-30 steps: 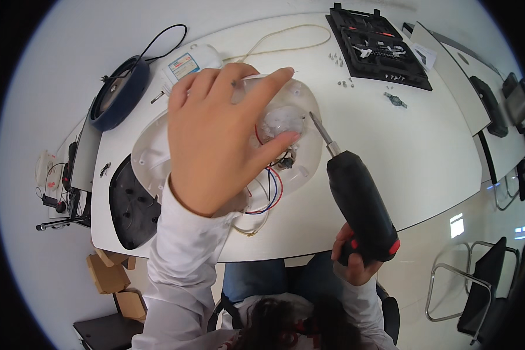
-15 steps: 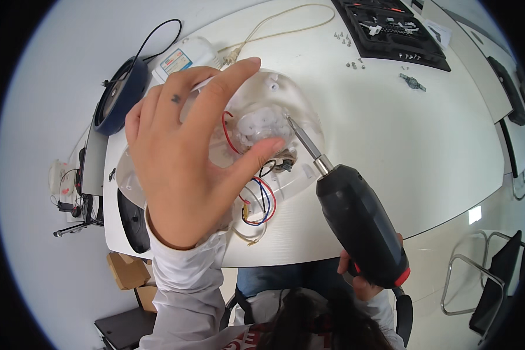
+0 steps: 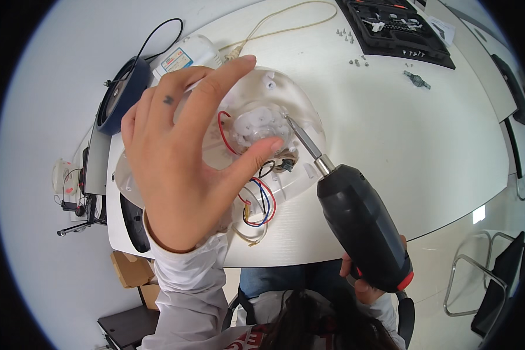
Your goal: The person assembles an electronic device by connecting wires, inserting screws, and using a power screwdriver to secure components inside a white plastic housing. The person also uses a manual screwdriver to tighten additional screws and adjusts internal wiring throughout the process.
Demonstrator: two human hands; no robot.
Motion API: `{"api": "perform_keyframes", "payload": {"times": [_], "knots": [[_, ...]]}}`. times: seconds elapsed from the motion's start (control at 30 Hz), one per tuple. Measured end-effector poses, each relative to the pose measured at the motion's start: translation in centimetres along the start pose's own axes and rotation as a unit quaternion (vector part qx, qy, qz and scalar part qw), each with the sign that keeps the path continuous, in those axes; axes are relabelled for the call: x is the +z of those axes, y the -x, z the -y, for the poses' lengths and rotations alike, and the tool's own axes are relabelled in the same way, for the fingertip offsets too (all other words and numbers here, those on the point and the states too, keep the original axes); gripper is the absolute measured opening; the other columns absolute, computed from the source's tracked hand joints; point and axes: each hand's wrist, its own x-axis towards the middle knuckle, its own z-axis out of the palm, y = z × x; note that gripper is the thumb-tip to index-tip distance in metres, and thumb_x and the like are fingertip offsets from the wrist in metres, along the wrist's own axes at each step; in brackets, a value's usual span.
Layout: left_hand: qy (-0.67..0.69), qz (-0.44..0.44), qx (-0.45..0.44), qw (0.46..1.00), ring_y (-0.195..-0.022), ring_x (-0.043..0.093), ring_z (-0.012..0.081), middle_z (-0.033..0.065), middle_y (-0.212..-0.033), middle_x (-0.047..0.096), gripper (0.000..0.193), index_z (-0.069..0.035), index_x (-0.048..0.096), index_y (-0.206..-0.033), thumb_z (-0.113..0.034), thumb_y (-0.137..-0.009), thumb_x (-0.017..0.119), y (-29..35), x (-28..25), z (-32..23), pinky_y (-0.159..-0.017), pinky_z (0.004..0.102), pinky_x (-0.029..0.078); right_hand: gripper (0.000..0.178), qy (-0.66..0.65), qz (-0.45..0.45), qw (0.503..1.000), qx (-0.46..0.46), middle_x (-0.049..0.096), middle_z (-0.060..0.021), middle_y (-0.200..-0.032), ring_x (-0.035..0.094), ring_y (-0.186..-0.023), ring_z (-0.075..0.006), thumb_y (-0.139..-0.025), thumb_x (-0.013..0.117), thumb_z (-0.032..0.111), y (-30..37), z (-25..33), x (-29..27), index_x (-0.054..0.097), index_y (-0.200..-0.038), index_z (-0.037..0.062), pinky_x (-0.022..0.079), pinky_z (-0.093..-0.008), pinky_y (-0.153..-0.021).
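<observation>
My left hand [image 3: 181,157] hovers over a white plastic housing [image 3: 303,93], its fingers spread and thumb stretched out, holding nothing. The thumb tip lies over the edge of a round translucent gearbox [image 3: 261,121] with white gears inside; I cannot tell whether they touch. My right hand [image 3: 364,286] grips a black electric screwdriver [image 3: 361,219] with a red end, mostly hidden behind it. Its long steel bit [image 3: 302,135] slants up and left to the gearbox's right rim. Red, blue, black and white wires [image 3: 261,201] come out of the housing's near side.
A white plastic part with a label [image 3: 192,55] and a pale cord [image 3: 286,14] lie behind my left hand. At the back right are an open black tool case [image 3: 396,35], several screws [image 3: 344,36] and a small dark part [image 3: 417,80]. A blue round object [image 3: 119,96] stands left.
The whole view has shifted slightly. My left hand has moved a little left over the housing, fingers still spread. The screwdriver bit stays at the gearbox rim.
</observation>
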Motion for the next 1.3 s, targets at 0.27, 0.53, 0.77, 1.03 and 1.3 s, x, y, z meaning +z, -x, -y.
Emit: {"api": "perform_keyframes", "payload": {"times": [0.27, 0.53, 0.77, 1.03, 1.3], "knots": [[-0.012, -0.004, 0.000, 1.000, -0.105, 0.055, 0.0260, 0.0083, -0.113, 0.065, 0.066, -0.013, 0.066, -0.119, -0.037, -0.060, 0.085, 0.0, 0.0, -0.1, -0.094, 0.0378, 0.034, 0.080, -0.005, 0.009, 0.999, 0.037, 0.066, -0.0152, -0.097, 0.068, -0.079, -0.0261, -0.053, 0.083, 0.031, 0.2, 1.1, -0.1, 0.050, -0.118, -0.0028, 0.053, -0.0347, -0.070], [-0.008, -0.024, 0.009, 1.000, -0.100, 0.056, 0.0253, 0.0087, -0.110, 0.064, 0.066, -0.014, 0.067, -0.117, -0.037, -0.059, 0.085, 0.0, 0.6, -0.1, -0.092, 0.0377, 0.035, 0.085, 0.108, 0.141, 0.981, 0.077, 0.064, -0.0164, -0.102, 0.068, -0.088, -0.0287, -0.054, 0.087, 0.035, 0.3, 5.1, -1.1, 0.050, -0.121, -0.0020, 0.054, -0.0371, -0.076], [-0.016, -0.044, 0.021, 0.999, -0.098, 0.057, 0.0236, 0.0075, -0.109, 0.064, 0.067, -0.016, 0.067, -0.118, -0.037, -0.057, 0.085, 0.3, 0.6, 0.4, -0.091, 0.0374, 0.035, 0.077, 0.095, 0.108, 0.988, 0.056, 0.064, -0.0198, -0.101, 0.065, -0.079, -0.0258, -0.067, 0.080, 0.028, -0.1, 8.3, -0.3, 0.043, -0.127, -0.0046, 0.053, -0.0346, -0.073], [0.013, -0.066, 0.031, 0.997, -0.097, 0.056, 0.0237, 0.0045, -0.106, 0.063, 0.064, -0.018, 0.066, -0.117, -0.036, -0.058, 0.084, 0.1, 0.9, 0.9, -0.091, 0.0379, 0.033, 0.056, 0.093, 0.041, 0.991, 0.086, 0.063, -0.0195, -0.088, 0.060, -0.066, -0.0189, -0.082, 0.071, 0.020, -1.6, 15.9, 1.0, 0.045, -0.122, -0.0086, 0.050, -0.0309, -0.066], [0.050, -0.083, 0.035, 0.995, -0.096, 0.056, 0.0232, 0.0040, -0.105, 0.061, 0.062, -0.019, 0.066, -0.115, -0.031, -0.058, 0.084, 0.1, 1.3, 1.0, -0.089, 0.0385, 0.033, 0.049, 0.088, 0.005, 0.995, 0.053, 0.063, -0.0145, -0.076, 0.060, -0.061, -0.0166, -0.080, 0.072, 0.022, -3.0, 16.7, 1.0, 0.053, -0.111, -0.0105, 0.048, -0.0310, -0.064]]}}
